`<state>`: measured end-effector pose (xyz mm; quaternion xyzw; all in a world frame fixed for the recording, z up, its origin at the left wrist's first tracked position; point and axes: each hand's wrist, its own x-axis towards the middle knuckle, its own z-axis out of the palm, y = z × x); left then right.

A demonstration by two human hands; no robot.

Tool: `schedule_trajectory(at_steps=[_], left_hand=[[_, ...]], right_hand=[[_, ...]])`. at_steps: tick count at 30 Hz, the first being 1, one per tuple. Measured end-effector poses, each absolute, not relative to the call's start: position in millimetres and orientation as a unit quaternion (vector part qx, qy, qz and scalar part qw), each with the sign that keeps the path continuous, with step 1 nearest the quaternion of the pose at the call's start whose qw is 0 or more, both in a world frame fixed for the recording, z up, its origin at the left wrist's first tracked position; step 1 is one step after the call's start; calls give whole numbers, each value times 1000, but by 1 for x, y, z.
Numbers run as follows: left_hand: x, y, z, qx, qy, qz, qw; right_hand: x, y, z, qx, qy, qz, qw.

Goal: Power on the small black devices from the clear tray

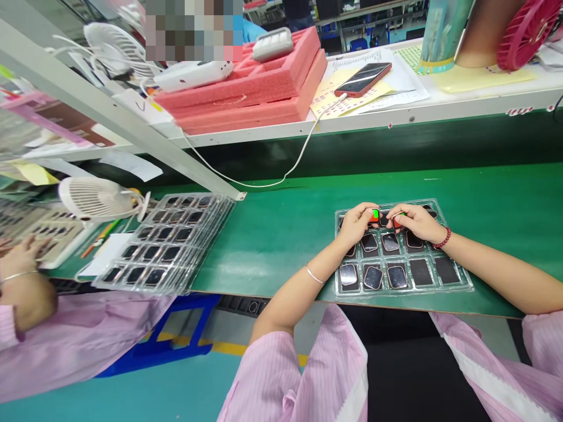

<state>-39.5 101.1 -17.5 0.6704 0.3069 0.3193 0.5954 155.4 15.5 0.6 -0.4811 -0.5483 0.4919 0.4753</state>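
L hand (358,223) & R hand (416,221) both sit over the far rows of a clear tray (460,280) on the green bench (281,234). L grip: fingertips pinched narrow on a small piece w/ green tab (375,214). R grip: pinched narrow on a small red-tabbed piece (398,220). The 2 pieces are just beside each other, above the tray's back row; can't tell if they touch. Tray pockets hold small dark screens (373,276), near row has 3 shiny ones at L, 2 flat dark pockets at R. Tray's near edge sits close to the bench's front edge.

Open room: bare green strip between this tray and a stack of clear trays (167,246) to the L; more bare bench to the R of tray. White cable (281,176) hangs from the upper shelf (440,99) down to the bench, well apart from hands. White fan (94,198) at far L, by another person's hand (21,258).
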Motion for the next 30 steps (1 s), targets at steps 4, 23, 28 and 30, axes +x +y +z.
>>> schedule_trajectory(at_steps=[4,23,28,30], left_hand=[[-39,103,-19,670,311,318,594],[-38,103,-21,643,270,329,636],[-37,104,-25,644,264,332,636],[-36,104,-25,648,263,334,632]], right_hand=[[155,15,0,-487,-550,489,471],[156,17,-6,-470,-576,470,475],[157,16,-3,-470,-575,479,467],[157,16,-3,-466,-578,477,471]])
